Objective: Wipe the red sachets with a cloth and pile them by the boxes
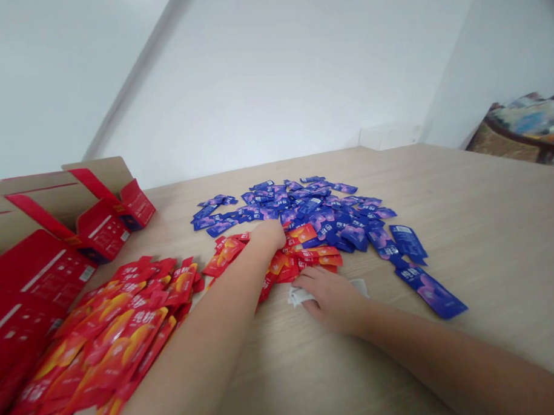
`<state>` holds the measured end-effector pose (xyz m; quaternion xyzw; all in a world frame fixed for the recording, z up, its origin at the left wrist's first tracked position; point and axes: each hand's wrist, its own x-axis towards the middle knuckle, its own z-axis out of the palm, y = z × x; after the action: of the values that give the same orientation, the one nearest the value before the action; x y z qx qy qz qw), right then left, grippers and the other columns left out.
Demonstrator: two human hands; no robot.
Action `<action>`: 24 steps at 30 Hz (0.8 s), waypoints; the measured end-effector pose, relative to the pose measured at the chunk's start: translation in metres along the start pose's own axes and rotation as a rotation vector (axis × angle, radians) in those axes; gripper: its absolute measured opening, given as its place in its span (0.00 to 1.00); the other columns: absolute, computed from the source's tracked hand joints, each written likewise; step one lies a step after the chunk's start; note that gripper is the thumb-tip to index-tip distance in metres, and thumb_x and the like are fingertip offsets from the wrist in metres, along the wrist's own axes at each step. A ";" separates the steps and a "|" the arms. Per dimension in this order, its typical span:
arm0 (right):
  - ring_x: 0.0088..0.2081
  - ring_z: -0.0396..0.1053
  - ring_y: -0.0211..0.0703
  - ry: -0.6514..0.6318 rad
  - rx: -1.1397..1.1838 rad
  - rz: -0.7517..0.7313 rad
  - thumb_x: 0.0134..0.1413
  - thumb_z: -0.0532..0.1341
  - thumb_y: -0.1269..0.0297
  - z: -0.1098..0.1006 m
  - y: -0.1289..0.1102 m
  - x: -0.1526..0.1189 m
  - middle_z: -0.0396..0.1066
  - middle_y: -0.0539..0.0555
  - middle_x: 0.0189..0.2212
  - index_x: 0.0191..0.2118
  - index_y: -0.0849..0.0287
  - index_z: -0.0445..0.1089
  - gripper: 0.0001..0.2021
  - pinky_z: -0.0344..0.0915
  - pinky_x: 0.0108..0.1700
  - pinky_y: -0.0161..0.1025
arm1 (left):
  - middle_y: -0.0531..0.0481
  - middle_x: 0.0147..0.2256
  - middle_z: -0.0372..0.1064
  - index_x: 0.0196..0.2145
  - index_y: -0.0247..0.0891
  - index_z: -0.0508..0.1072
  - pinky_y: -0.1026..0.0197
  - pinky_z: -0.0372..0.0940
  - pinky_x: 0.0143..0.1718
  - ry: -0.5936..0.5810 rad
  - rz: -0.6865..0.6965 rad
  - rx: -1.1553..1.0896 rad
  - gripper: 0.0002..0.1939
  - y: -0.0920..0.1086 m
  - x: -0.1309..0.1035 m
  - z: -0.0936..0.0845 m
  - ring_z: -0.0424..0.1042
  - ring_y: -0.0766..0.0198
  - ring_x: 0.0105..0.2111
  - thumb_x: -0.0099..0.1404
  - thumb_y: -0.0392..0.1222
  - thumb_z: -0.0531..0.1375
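Observation:
My left hand (pixel 269 235) reaches into the middle pile of red sachets (pixel 321 254); its fingers are curled, and what they hold, if anything, is hidden. My right hand (pixel 328 296) lies lower and to the right, closed over a crumpled white cloth or tissue (pixel 299 295) on the table, its fingertips near the lower edge of the red pile. Many blue-purple sachets (pixel 323 215) are spread just behind the red ones, a few trailing off to the right. A larger heap of red and orange sachets (pixel 113 340) lies at the lower left, left of my left forearm.
Open red cardboard boxes (pixel 102 229) stand along the left side of the wooden table (pixel 486 224). Behind the table is a white wall with a low white box (pixel 388 136) against it. A brown chair or sofa (pixel 511 140) piled with items is at the far right.

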<state>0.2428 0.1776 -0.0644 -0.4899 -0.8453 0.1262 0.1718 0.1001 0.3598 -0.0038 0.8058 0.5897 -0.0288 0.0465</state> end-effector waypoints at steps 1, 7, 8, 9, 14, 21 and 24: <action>0.61 0.73 0.59 0.004 -0.001 -0.001 0.65 0.61 0.69 0.000 0.000 0.000 0.76 0.65 0.61 0.63 0.59 0.77 0.22 0.68 0.66 0.55 | 0.40 0.58 0.74 0.61 0.37 0.75 0.44 0.77 0.54 0.014 -0.031 0.008 0.20 -0.001 -0.006 -0.001 0.78 0.51 0.54 0.77 0.49 0.67; 0.63 0.72 0.60 0.016 0.000 -0.010 0.66 0.61 0.69 0.000 0.001 -0.001 0.75 0.66 0.62 0.64 0.60 0.76 0.23 0.66 0.68 0.57 | 0.41 0.58 0.75 0.60 0.37 0.75 0.42 0.76 0.56 0.202 -0.074 0.006 0.20 -0.013 -0.043 -0.012 0.78 0.51 0.54 0.78 0.50 0.66; 0.63 0.72 0.60 0.017 0.001 -0.012 0.66 0.61 0.69 0.000 0.002 -0.001 0.75 0.66 0.62 0.64 0.60 0.76 0.22 0.66 0.68 0.57 | 0.41 0.57 0.75 0.60 0.37 0.75 0.42 0.76 0.56 0.239 -0.065 -0.002 0.20 -0.016 -0.052 -0.015 0.78 0.51 0.53 0.78 0.51 0.66; 0.63 0.72 0.59 0.017 0.002 -0.014 0.66 0.61 0.69 0.000 0.002 -0.001 0.75 0.66 0.62 0.63 0.60 0.76 0.22 0.66 0.68 0.56 | 0.41 0.57 0.75 0.60 0.37 0.75 0.42 0.75 0.56 0.276 -0.050 -0.011 0.20 -0.018 -0.062 -0.017 0.78 0.51 0.53 0.79 0.51 0.65; 0.63 0.72 0.59 0.031 -0.001 -0.016 0.67 0.61 0.68 0.002 0.003 -0.002 0.75 0.65 0.62 0.63 0.61 0.75 0.21 0.66 0.68 0.56 | 0.39 0.54 0.76 0.57 0.38 0.74 0.52 0.73 0.55 0.367 0.096 -0.018 0.17 -0.023 -0.135 -0.021 0.78 0.53 0.54 0.85 0.41 0.47; 0.62 0.73 0.60 0.055 0.001 -0.049 0.63 0.62 0.69 0.005 0.005 -0.003 0.76 0.65 0.59 0.61 0.60 0.75 0.21 0.69 0.67 0.58 | 0.39 0.44 0.79 0.48 0.37 0.78 0.44 0.77 0.44 0.160 0.259 0.049 0.11 -0.014 -0.225 0.007 0.82 0.43 0.41 0.72 0.38 0.59; 0.64 0.71 0.65 0.056 -0.009 -0.055 0.60 0.62 0.69 0.010 0.009 -0.002 0.74 0.68 0.62 0.63 0.61 0.74 0.25 0.68 0.68 0.63 | 0.41 0.44 0.79 0.49 0.38 0.79 0.48 0.77 0.41 0.107 0.286 0.025 0.12 -0.010 -0.236 0.022 0.82 0.47 0.39 0.72 0.39 0.58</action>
<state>0.2467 0.1794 -0.0777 -0.4704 -0.8539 0.1039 0.1968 0.0196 0.1363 -0.0020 0.8825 0.4700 0.0141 0.0086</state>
